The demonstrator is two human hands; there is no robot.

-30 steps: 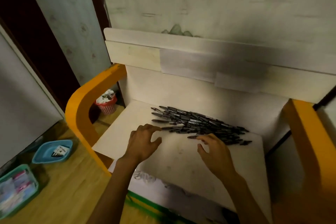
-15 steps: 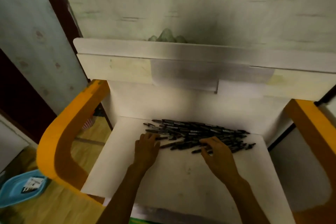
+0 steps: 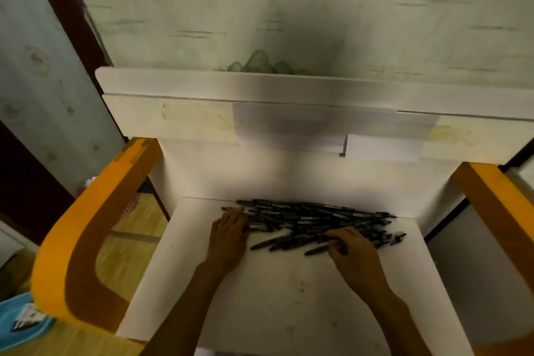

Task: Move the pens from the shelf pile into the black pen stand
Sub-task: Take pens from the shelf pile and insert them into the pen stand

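1. Both hands have come forward onto the pile of slim black plastic pens (image 3: pixel 312 220), where a second ago they hovered short of it over bare shelf.
2. The left hand (image 3: pixel 228 237) now lies with fairly straight fingers on the pile's left end, pressing or steadying it; its grip looks released, with nothing curled round a pen.
3. The right hand (image 3: pixel 354 254) has curled its fingers at the pile's near edge and appears to be pinching one or more pens, the nearest loose ones having been dragged out towards the person since half a second ago.
4. My reading is that gathering has only begun: no pen is lifted clear, and the whole heap lies on the shelf.
5. The black pen stand is not in view, so wherever the pens go lies outside this frame.
6. The surface is a flat white board shelf (image 3: pixel 289 298), faintly scuffed, with a white back panel (image 3: pixel 260 176) just behind the pile.
7. Curved orange wooden side frames (image 3: pixel 86 240) flank it; behind is pale wallpaper with a faint painted landscape (image 3: pixel 289 9).
8. Low on the left, wooden flooring and a light blue plastic tray (image 3: pixel 17 321) show.
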